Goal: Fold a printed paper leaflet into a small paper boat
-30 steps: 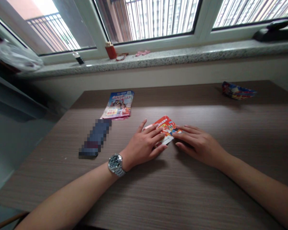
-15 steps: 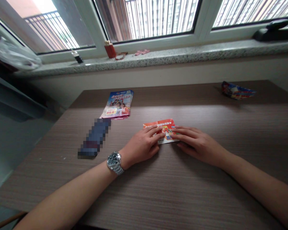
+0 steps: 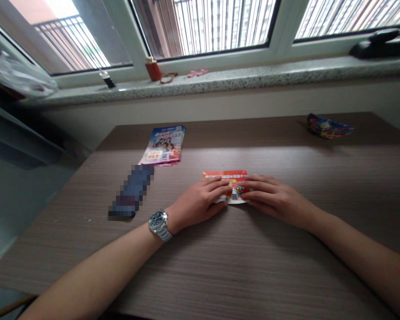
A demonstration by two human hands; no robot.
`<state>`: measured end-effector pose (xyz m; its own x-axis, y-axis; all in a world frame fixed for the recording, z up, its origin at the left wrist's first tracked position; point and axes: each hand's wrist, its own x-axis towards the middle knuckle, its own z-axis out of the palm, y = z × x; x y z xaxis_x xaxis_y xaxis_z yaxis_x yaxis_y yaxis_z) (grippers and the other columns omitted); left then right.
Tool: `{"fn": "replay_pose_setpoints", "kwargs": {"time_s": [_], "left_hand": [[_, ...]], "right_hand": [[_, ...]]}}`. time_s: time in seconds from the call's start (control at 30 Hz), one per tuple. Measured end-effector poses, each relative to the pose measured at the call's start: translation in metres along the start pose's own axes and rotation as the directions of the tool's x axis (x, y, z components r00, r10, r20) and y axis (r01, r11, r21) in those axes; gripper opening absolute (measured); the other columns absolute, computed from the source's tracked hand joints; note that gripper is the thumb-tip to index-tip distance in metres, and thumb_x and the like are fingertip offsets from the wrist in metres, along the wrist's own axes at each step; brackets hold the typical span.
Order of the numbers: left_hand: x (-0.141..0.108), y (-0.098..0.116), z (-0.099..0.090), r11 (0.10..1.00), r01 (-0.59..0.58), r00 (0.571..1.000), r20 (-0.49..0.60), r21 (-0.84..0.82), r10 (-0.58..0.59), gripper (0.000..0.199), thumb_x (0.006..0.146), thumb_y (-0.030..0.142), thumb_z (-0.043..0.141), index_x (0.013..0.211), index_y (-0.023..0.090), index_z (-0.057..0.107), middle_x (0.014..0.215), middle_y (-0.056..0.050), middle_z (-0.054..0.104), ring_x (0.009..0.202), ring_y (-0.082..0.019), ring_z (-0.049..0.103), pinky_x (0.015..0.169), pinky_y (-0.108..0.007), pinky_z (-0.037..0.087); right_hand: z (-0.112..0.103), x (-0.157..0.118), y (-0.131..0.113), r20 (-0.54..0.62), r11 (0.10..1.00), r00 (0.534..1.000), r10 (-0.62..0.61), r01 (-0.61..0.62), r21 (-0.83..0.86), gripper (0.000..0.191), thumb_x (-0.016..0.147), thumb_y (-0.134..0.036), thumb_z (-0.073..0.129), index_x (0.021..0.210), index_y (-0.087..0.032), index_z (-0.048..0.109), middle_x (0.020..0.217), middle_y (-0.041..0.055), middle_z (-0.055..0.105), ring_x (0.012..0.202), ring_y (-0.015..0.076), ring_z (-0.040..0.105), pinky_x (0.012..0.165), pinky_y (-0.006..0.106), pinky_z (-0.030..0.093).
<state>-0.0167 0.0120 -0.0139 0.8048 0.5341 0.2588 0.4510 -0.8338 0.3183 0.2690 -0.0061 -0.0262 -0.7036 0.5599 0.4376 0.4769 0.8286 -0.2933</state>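
Seemingly, leaflet [image 3: 234,189], partly under left hand [image 3: 198,202], right hand [image 3: 282,200]

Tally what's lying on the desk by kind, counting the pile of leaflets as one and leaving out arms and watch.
Red-orange leaflet, under fingers of left hand and right hand: 1
Leaflet pile: 1
Crumpled or folded colourful item: 1
Dark pixelated item, kind unclear: 1
Total: 4
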Motion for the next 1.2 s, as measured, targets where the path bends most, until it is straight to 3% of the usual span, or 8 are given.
{"fn": "replay_pose_setpoints", "kwargs": {"time_s": [0.17, 0.37, 0.6, 0.83, 1.2], "left_hand": [[0.0, 0.002, -0.001, 0.997, -0.048, 0.998, 0.044, 0.06, 0.046, 0.039, 0.101, 0.034, 0.051, 0.137, 0.019, 0.056, 0.149, -0.011, 0.051, 0.143, -0.026, 0.041, 0.119, -0.047, 0.039], [0.0, 0.006, -0.001, 0.99, -0.083, 0.996, 0.042, 0.115, 0.079, 0.04, 0.102, 0.036, 0.051, 0.139, 0.021, 0.055, 0.145, -0.01, 0.054, 0.134, -0.026, 0.049, 0.115, -0.047, 0.043], [0.0, 0.012, -0.001, 0.988, -0.127, 0.991, 0.051, 0.084, 0.123, 0.038, 0.102, 0.035, 0.05, 0.137, 0.023, 0.055, 0.139, -0.009, 0.059, 0.13, -0.025, 0.054, 0.115, -0.048, 0.042], [0.001, 0.009, 0.002, 0.984, -0.167, 0.983, 0.063, -0.064, 0.171, 0.039, 0.102, 0.03, 0.05, 0.139, 0.018, 0.052, 0.144, -0.013, 0.055, 0.133, -0.023, 0.053, 0.115, -0.043, 0.044], [0.003, 0.011, 0.001, 0.981, -0.188, 0.978, 0.083, -0.038, 0.191, 0.039, 0.101, 0.027, 0.051, 0.139, 0.021, 0.052, 0.146, -0.014, 0.051, 0.134, -0.027, 0.051, 0.112, -0.047, 0.046]], "right_hand": [[-0.004, 0.004, -0.004, -0.005, 0.995, 1.0, 0.022, -0.021, 0.101, 0.016, 0.097, -0.016, 0.056, 0.108, -0.022, 0.065, 0.12, 0.0075, 0.072, 0.113, 0.0211, 0.066, 0.108, 0.044, 0.046], [-0.003, 0.001, -0.003, -0.003, 0.988, 0.993, 0.117, -0.116, 0.103, 0.014, 0.098, -0.017, 0.053, 0.109, -0.021, 0.06, 0.108, 0.0099, 0.07, 0.099, 0.0218, 0.065, 0.084, 0.037, 0.054], [-0.001, 0.002, -0.003, -0.048, 0.988, 0.991, 0.125, -0.12, 0.093, 0.017, 0.098, -0.018, 0.053, 0.113, -0.022, 0.061, 0.106, 0.01, 0.07, 0.097, 0.0227, 0.066, 0.084, 0.037, 0.054], [0.006, 0.011, -0.004, -0.128, 0.96, 0.956, 0.265, -0.248, 0.133, 0.018, 0.096, -0.023, 0.056, 0.113, -0.023, 0.061, 0.103, 0.01, 0.068, 0.093, 0.0235, 0.066, 0.079, 0.037, 0.055], [0.01, 0.017, 0.0, -0.12, 0.967, 0.963, 0.242, -0.229, 0.114, 0.009, 0.093, -0.022, 0.063, 0.102, -0.022, 0.061, 0.104, 0.0093, 0.064, 0.096, 0.0233, 0.062, 0.083, 0.04, 0.053]]}}
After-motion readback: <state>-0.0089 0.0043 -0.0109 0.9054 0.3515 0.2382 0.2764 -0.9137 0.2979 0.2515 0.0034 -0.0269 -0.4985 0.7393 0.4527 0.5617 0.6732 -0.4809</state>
